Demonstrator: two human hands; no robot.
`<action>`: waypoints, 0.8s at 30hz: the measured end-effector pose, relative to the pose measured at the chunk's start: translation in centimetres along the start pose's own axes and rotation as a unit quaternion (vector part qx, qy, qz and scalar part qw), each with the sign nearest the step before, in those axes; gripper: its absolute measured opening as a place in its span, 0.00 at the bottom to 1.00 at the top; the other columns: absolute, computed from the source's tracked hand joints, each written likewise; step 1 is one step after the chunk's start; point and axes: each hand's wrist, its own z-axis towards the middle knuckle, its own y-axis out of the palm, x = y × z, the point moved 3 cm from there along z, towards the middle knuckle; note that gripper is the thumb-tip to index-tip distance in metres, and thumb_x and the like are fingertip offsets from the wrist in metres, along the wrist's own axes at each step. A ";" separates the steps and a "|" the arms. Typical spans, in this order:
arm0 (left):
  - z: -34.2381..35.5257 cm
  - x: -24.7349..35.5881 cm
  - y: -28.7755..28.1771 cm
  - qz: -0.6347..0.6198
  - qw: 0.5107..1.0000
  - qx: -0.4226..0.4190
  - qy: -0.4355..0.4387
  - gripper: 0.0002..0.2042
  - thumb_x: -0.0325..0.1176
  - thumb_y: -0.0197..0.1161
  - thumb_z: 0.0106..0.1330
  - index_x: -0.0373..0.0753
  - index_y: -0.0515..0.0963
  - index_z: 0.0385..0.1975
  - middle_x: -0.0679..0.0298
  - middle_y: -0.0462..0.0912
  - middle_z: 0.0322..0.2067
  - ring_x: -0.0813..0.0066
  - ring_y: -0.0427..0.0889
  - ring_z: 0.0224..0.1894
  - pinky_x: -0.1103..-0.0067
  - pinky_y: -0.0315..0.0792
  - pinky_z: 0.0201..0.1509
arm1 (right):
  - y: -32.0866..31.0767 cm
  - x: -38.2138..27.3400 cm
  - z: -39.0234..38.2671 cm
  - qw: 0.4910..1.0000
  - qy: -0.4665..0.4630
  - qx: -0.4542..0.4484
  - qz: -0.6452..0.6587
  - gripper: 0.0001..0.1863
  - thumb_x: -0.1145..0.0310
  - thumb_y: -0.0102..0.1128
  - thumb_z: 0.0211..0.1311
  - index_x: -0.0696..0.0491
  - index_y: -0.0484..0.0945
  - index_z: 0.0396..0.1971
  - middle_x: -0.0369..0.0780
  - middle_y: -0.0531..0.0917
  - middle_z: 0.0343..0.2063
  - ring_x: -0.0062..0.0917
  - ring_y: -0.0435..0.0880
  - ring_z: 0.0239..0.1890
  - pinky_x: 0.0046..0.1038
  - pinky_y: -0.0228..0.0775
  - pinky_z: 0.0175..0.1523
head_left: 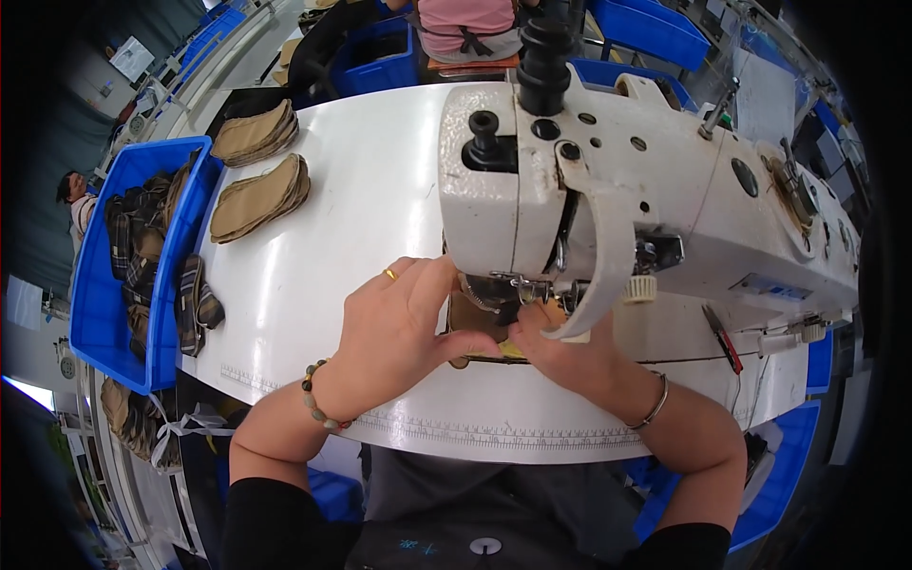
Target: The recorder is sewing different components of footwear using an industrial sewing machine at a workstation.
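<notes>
Brown fabric piece (473,320): frame ctr., under sewing machine (665,180). L hand (394,318): unclenched, thumb spread on fabric. R hand (560,356): fingertips at fabric, grip can't tell (guard (619,237) hides part). Prob. light, limp; hold flat, outer edges.

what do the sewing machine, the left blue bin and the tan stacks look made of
Sewing machine: probably painted metal, glossy white, with highlights and dark specks.
Left blue bin: likely plastic, smooth with a slight sheen and evenly coloured.
Tan stacks: apparently fabric, matte, in thin, slightly uneven layers; the fibre can't be told.
</notes>
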 end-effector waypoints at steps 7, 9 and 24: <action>0.5 -1.0 1.1 -0.071 0.995 -0.003 0.068 0.15 0.43 0.71 0.58 0.41 0.78 0.37 0.68 0.84 0.33 0.65 0.82 0.39 0.69 0.71 0.47 | -0.5 -0.4 0.6 1.000 -0.003 0.001 -0.007 0.06 0.72 0.64 0.51 0.50 0.75 0.20 0.36 0.78 0.17 0.32 0.80 0.17 0.32 0.71 0.20; 0.5 -0.5 1.0 -0.050 0.996 -0.021 0.066 0.14 0.44 0.69 0.60 0.41 0.79 0.35 0.67 0.84 0.32 0.65 0.82 0.40 0.66 0.69 0.52 | -0.5 -0.5 0.6 0.999 -0.024 -0.016 -0.026 0.07 0.72 0.64 0.50 0.50 0.74 0.19 0.36 0.76 0.16 0.32 0.78 0.16 0.33 0.70 0.20; -1.4 0.9 2.0 0.002 0.995 -0.075 0.069 0.10 0.42 0.71 0.55 0.43 0.82 0.29 0.68 0.77 0.22 0.68 0.78 0.19 0.67 0.65 0.54 | -0.1 -0.6 -1.0 0.988 -0.085 -0.097 -0.080 0.16 0.74 0.62 0.43 0.57 0.82 0.37 0.42 0.83 0.25 0.31 0.82 0.21 0.30 0.74 0.25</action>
